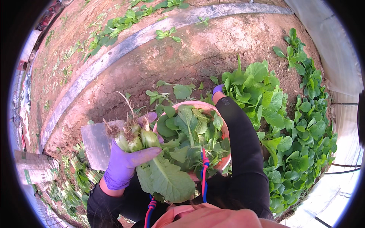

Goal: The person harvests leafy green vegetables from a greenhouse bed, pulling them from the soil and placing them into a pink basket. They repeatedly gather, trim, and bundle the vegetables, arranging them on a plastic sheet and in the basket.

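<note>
My left hand [127, 159], in a purple glove, grips a bunch of leafy green vegetables [142, 139]; their pale stalk bases and soil-covered roots point up and away, and their broad leaves hang towards me. Beside it, a round pink basin [225, 125] holds loose green leaves [188, 128]. My right hand [218, 89], also gloved in purple, reaches beyond the basin into the left edge of a standing clump of leafy greens [256, 88]. Leaves hide its fingers, so its hold does not show. A flat grey board [98, 145] lies behind my left wrist.
Leafy plants [308, 136] grow in a row at the right, beside plastic sheeting [342, 68]. Harvested greens [68, 185] lie in piles at the lower left. A grey strip [122, 48] curves over the soil, with small seedlings [168, 34] nearby. Red and blue cords [204, 171] hang before me.
</note>
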Available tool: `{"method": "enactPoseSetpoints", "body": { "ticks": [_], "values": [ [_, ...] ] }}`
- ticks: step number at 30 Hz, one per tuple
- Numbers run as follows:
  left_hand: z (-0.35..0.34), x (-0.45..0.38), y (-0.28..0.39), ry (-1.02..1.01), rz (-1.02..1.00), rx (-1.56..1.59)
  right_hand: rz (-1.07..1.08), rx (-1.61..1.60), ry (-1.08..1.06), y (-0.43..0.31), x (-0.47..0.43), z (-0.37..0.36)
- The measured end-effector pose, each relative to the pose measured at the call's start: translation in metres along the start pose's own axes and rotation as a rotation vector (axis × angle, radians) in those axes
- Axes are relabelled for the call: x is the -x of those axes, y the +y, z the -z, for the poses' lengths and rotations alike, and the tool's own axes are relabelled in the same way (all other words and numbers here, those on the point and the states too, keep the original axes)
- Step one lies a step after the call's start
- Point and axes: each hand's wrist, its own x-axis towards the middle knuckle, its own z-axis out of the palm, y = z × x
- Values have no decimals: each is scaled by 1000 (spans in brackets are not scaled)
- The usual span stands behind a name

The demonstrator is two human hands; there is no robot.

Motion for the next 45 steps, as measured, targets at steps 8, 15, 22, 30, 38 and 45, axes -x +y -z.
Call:
{"method": "enactPoseSetpoints", "body": {
  "ticks": [8,15,22,30,38,45],
  "values": [
    [-6,4,3,-41,37,-2,32,-147,29,0,11,-25],
    [-4,31,-5,-22,-63,32,-139,-1022,653,96,95,3],
    [-11,57,-9,-202,-287,14,718,-2502,579,178,279,34],
    [-31,79,-27,-393,-444,19,711,-2706,1024,155,361,64],
    [-34,83,-39,-418,-588,-158,1088,-2780,975,82,481,85],
    [-22,79,-43,-345,-583,-427,1155,-3268,847,54,514,93]
  ]
}}
